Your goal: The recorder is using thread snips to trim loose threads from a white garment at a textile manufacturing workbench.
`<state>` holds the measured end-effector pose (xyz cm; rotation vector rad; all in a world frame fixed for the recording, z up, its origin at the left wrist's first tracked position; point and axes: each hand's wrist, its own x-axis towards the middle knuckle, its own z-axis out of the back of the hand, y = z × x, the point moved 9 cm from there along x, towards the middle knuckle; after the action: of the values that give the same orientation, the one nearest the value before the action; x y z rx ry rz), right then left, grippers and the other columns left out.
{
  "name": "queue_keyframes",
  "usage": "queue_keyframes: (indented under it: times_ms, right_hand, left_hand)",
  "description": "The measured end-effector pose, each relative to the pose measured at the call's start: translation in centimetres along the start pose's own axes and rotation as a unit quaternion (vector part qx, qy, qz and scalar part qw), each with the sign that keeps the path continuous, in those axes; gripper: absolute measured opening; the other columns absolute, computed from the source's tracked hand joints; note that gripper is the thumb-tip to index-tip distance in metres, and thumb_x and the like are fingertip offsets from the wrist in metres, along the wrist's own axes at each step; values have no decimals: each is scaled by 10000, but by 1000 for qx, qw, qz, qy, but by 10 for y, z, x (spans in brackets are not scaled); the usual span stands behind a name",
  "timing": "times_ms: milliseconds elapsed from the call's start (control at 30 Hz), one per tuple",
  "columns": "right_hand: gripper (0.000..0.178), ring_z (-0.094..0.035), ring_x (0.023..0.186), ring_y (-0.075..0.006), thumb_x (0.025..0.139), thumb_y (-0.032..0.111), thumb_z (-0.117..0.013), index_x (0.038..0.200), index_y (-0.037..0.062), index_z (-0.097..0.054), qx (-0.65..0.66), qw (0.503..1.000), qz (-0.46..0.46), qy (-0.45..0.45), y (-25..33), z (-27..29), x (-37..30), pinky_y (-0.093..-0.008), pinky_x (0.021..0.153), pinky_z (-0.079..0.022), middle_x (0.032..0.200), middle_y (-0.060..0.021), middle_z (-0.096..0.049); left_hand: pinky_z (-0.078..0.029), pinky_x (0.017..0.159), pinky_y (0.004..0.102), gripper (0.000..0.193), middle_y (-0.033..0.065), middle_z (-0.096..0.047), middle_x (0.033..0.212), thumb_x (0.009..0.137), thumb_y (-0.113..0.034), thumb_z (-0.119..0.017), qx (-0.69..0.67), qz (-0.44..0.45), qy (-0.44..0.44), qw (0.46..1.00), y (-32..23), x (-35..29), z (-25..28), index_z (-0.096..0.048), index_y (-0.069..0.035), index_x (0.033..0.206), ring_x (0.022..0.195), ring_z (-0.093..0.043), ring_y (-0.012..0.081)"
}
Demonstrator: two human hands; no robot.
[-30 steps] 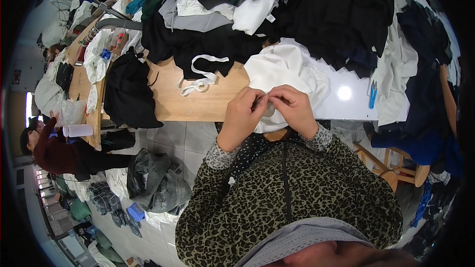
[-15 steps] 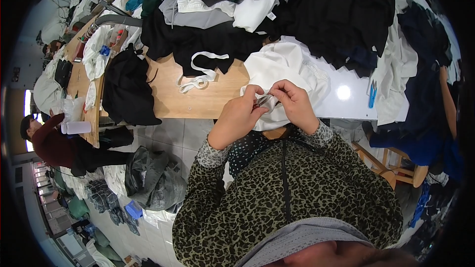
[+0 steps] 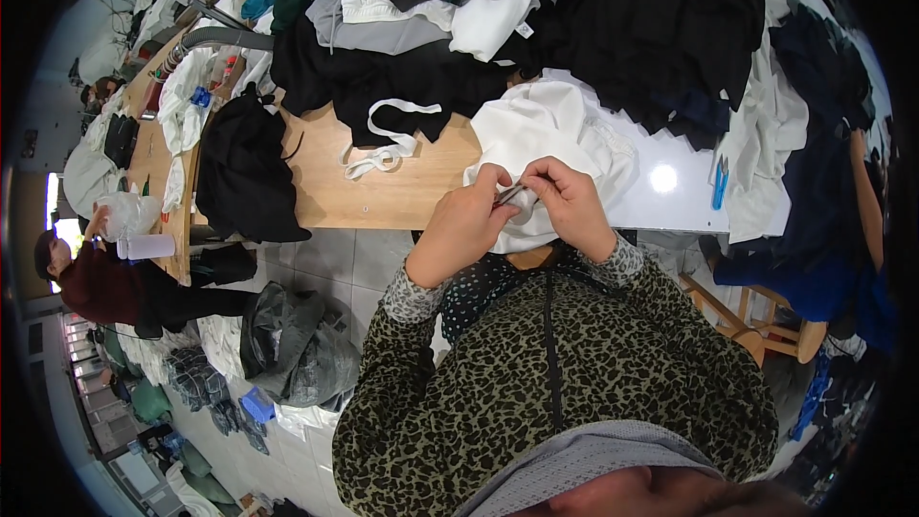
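Observation:
A white garment with a gathered waistband lies bunched at the table's front edge, partly under my hands. In my left hand, thumb and fingers are closed on small metal thread snips whose slim blades point toward my other hand. My right hand pinches a bit of the white garment right beside the blade tips; the exact spot between its fingertips is hidden. Both hands nearly meet over the cloth.
A white drawstring lies left on the wooden table. Black garments are heaped at the back. Blue-handled snips lie right. Another person stands far left; a second person's arm shows far right.
My hands stay almost in place; the snips' blades look closer together and lie a little differently. At far left, the other person has lifted a clear plastic bag.

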<state>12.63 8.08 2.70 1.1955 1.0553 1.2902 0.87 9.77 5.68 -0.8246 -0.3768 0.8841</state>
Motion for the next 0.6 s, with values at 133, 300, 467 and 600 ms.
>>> queue_keyframes:
  times_ms: [133, 300, 467, 600]
  right_hand:
    - [87, -540, 695, -83, 863, 54, -547, 907, -17, -569, 66, 997, -33, -14, -11, 3, -1, -206, 647, -441, 802, -37, -625]
    - [209, -530, 737, -65, 813, -21, -595, 1010, 6, -534, 316, 937, -99, -108, -26, 15, -6, -202, 721, -472, 953, -41, -566]
    - [256, -518, 703, -70, 792, -60, -596, 1027, 4, -516, 374, 909, -115, -144, -31, 10, -15, -207, 713, -474, 994, -55, -549]
    - [238, -552, 761, -97, 792, -55, -600, 1008, -3, -514, 401, 895, -136, -138, -38, 9, -20, -219, 722, -478, 974, -71, -562]
  left_hand:
    - [-460, 580, 367, 332, 177, -601, 719, 804, -131, -626, -31, 40, -17, 999, 7, -2, 6, -441, 2, 1046, 655, -603, 319]
    - [-408, 519, 209, 430, 41, -573, 769, 812, -129, -649, -230, 77, -125, 962, 45, -16, 7, -440, 9, 1163, 597, -508, 76]
    - [-274, 396, 161, 556, 9, -526, 790, 806, -138, -671, -546, 211, -128, 801, 53, -12, -45, -376, 7, 1255, 499, -387, 10]
    - [-261, 377, 159, 546, 9, -518, 777, 803, -105, -662, -596, 193, -145, 766, 52, -4, -53, -367, -11, 1252, 470, -374, 12]
